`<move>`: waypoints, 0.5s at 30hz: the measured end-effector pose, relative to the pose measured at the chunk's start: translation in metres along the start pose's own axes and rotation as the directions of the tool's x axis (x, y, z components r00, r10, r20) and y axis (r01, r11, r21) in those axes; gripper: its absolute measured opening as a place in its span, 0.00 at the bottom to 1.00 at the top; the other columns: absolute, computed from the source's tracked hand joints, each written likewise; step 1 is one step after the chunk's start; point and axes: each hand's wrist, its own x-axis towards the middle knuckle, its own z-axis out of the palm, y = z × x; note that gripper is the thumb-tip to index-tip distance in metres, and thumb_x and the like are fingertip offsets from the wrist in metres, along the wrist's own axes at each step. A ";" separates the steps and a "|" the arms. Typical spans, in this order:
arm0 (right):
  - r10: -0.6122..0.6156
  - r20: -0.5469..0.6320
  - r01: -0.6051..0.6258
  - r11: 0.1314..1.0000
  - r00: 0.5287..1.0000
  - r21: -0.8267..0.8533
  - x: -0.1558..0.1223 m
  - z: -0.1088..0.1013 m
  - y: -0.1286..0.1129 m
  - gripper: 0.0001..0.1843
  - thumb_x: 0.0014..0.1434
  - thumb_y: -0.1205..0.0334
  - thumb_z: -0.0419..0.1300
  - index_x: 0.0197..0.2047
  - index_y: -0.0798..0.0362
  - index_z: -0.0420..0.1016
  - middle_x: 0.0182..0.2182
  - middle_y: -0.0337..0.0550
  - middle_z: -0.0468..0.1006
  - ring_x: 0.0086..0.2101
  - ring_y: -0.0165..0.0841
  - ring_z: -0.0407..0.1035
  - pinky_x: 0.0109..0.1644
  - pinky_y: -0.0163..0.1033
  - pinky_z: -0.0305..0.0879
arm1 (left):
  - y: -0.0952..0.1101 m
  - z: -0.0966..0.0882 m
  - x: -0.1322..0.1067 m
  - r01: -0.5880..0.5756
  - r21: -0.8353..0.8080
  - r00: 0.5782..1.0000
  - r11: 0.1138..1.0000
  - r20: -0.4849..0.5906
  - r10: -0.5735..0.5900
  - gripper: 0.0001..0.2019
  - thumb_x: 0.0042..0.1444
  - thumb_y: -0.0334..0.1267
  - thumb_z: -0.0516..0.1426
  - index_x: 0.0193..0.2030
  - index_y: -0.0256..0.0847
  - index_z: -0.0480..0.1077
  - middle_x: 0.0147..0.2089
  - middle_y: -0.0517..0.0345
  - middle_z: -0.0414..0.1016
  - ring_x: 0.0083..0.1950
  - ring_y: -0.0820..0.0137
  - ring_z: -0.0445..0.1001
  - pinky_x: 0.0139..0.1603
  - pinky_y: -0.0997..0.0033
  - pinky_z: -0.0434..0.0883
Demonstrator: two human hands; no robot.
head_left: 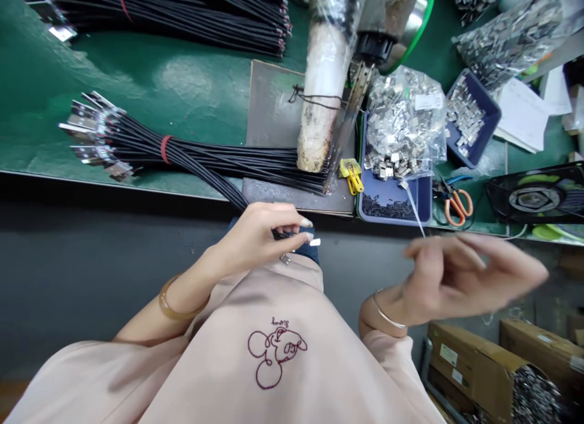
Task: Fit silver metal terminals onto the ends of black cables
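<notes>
My left hand (262, 232) is closed around the ends of several black cables (228, 190) at the bench's front edge. A small white piece (314, 242) shows at its fingertips. These cables run back to a bundle (201, 153) with a red band (165, 149) and shiny metal ends at the left. To the right, my slightly blurred right hand (465, 278) pinches a thin whitish stick (415, 211). Its far tip reaches over a blue tray (427, 214) of small metal connector shells (392, 165) and tiny black pieces (387, 208).
A soldering-type fume pipe, wrapped in white (326, 77), hangs over a grey board (274, 107). Nearby lie a yellow clip (352, 177), orange-handled pliers (458, 206), a black fan (533, 199), and a second blue tray (490, 123). More cables (182, 16) lie behind; cardboard boxes (483, 357) stand lower right.
</notes>
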 end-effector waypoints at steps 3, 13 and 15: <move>0.075 0.076 -0.064 0.989 0.994 -0.136 0.028 -0.002 0.027 0.07 0.66 0.56 0.58 0.46 0.46 0.71 0.29 0.39 0.81 0.26 0.36 0.77 0.34 0.44 0.72 | -0.011 -0.004 0.005 -0.111 0.086 0.959 0.990 -0.251 0.129 0.04 0.62 0.33 0.61 0.38 0.38 0.78 0.34 0.54 0.80 0.36 0.70 0.76 0.40 0.70 0.71; 0.042 0.296 0.143 0.805 0.954 -0.576 0.080 0.025 0.088 0.03 0.60 0.66 0.59 0.33 0.52 0.71 0.33 0.46 0.78 0.33 0.37 0.68 0.37 0.42 0.57 | -0.046 -0.014 0.036 -0.021 0.593 0.972 0.805 -0.177 0.156 0.13 0.67 0.33 0.52 0.33 0.37 0.73 0.37 0.52 0.70 0.44 0.59 0.69 0.51 0.53 0.65; 0.039 0.342 0.201 0.744 0.939 -0.637 0.078 0.025 0.078 0.03 0.60 0.67 0.58 0.35 0.53 0.72 0.32 0.48 0.78 0.32 0.37 0.67 0.35 0.41 0.52 | -0.043 -0.019 0.036 -0.014 0.596 0.969 0.803 -0.190 0.158 0.11 0.66 0.33 0.53 0.33 0.38 0.72 0.38 0.51 0.72 0.43 0.60 0.69 0.49 0.55 0.66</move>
